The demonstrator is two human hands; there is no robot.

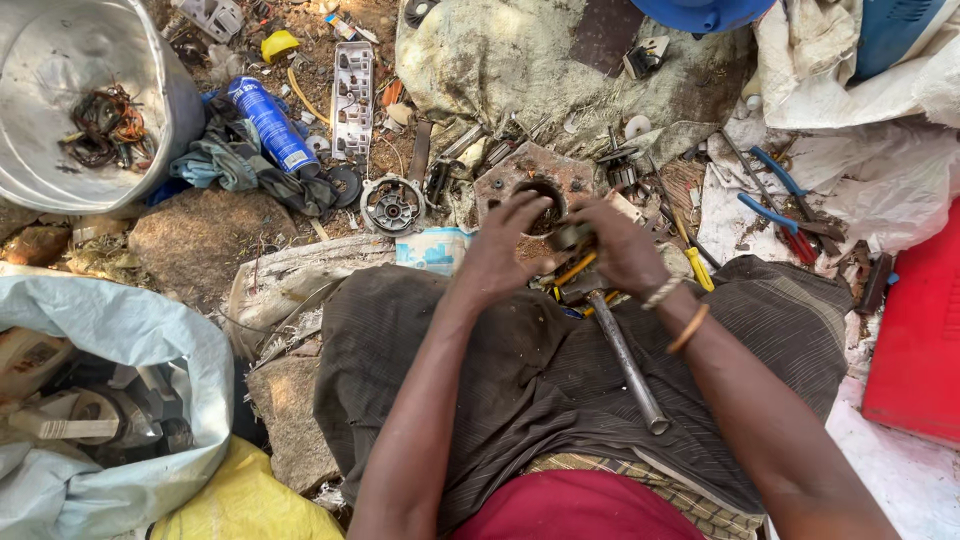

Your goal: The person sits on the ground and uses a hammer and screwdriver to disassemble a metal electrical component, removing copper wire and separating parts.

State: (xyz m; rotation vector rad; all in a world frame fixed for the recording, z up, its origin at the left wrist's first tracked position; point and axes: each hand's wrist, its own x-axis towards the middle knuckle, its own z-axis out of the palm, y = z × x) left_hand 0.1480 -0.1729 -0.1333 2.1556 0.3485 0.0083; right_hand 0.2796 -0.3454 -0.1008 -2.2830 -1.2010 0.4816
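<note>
My left hand (503, 250) and my right hand (618, 246) meet over my lap, both closed around a small dark metal part (570, 237) held between the fingers. Just below the hands lie a long grey metal pipe (626, 362) and a yellow-handled tool (577, 270) on the dark cloth across my legs. Right behind the hands sits a rusty square metal plate with a round hole (535, 178). My right wrist carries a thread band and an orange bangle.
A grey metal tub (150, 90) holding copper wire scraps stands at the top left. A blue spray can (270, 122), a round motor end cover (392, 205), blue-handled pliers (775, 195), a red box (920, 340) and sacks with motor parts (110, 415) lie around.
</note>
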